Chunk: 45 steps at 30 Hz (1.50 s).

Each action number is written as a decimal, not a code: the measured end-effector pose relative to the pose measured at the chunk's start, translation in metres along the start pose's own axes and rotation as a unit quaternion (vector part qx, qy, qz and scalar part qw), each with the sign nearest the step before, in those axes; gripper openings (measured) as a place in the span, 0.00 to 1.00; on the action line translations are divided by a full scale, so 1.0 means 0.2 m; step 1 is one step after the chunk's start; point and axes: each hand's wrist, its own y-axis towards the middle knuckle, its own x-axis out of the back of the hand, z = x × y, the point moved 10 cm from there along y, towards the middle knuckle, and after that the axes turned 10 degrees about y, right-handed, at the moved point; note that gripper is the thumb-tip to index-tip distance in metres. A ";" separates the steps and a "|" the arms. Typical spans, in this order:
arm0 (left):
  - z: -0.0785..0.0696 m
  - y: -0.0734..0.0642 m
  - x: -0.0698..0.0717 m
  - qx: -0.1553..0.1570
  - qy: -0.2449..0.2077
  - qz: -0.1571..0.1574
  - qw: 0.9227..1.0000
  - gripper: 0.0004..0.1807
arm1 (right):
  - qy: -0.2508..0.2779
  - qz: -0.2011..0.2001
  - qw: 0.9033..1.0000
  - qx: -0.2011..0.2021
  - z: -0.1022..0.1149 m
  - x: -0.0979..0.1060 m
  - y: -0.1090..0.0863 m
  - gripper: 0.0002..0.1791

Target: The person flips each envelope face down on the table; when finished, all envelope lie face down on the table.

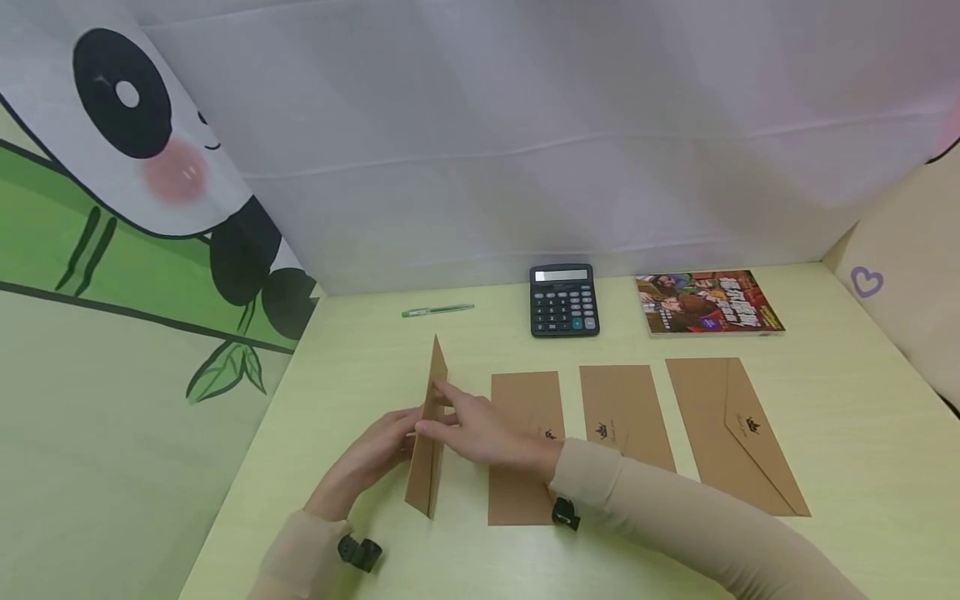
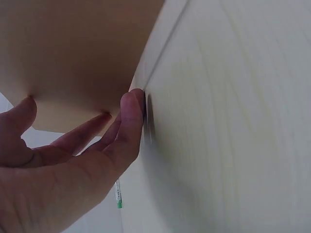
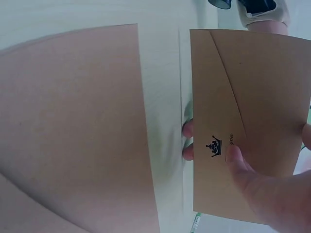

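Both hands hold a brown kraft envelope [image 1: 423, 475] on edge above the left part of the table. My left hand [image 1: 382, 446] is at its left face; in the left wrist view the thumb and a finger touch the envelope [image 2: 73, 58], other fingers at its lower edge. From the right, my right hand [image 1: 483, 429] holds the same envelope. In the right wrist view the right thumb [image 3: 238, 162] lies on the flap side of the envelope [image 3: 272, 87], beside a printed crown. Another right fingertip shows at the frame's edge.
Three more brown envelopes lie to the right: one partly under the right hand [image 1: 525, 396], a middle envelope [image 1: 618, 396] and a far-right envelope [image 1: 720, 433]. Behind them are a green pen [image 1: 438, 311], a black calculator [image 1: 564, 300] and a colourful book [image 1: 708, 304]. A white curtain [image 1: 525, 167] hangs behind.
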 end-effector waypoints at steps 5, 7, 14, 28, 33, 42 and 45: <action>0.00 0.00 0.01 -0.001 -0.003 -0.004 1.000 0.33 | 0.018 -0.006 1.000 0.001 0.00 0.01 0.00 0.43; 0.01 0.00 0.02 0.003 0.008 -0.015 1.000 0.33 | 0.033 -0.010 0.999 0.002 0.01 0.01 -0.01 0.43; 0.04 -0.01 0.08 0.032 0.047 -0.082 0.995 0.35 | 0.111 -0.027 0.993 0.011 0.02 0.02 -0.02 0.44; 0.06 -0.03 0.19 0.047 0.132 -0.175 0.975 0.42 | 0.050 -0.073 0.996 -0.005 0.01 0.08 -0.03 0.45; 0.03 -0.07 0.22 0.046 0.195 -0.211 0.957 0.40 | 0.020 -0.078 0.997 -0.019 -0.01 0.10 -0.03 0.46; 0.00 -0.10 0.26 0.025 0.287 -0.248 0.925 0.33 | -0.017 -0.080 0.995 -0.054 -0.09 0.11 -0.01 0.44; 0.01 -0.10 0.27 0.024 0.301 -0.251 0.920 0.31 | -0.035 -0.077 0.994 -0.067 -0.12 0.11 0.00 0.43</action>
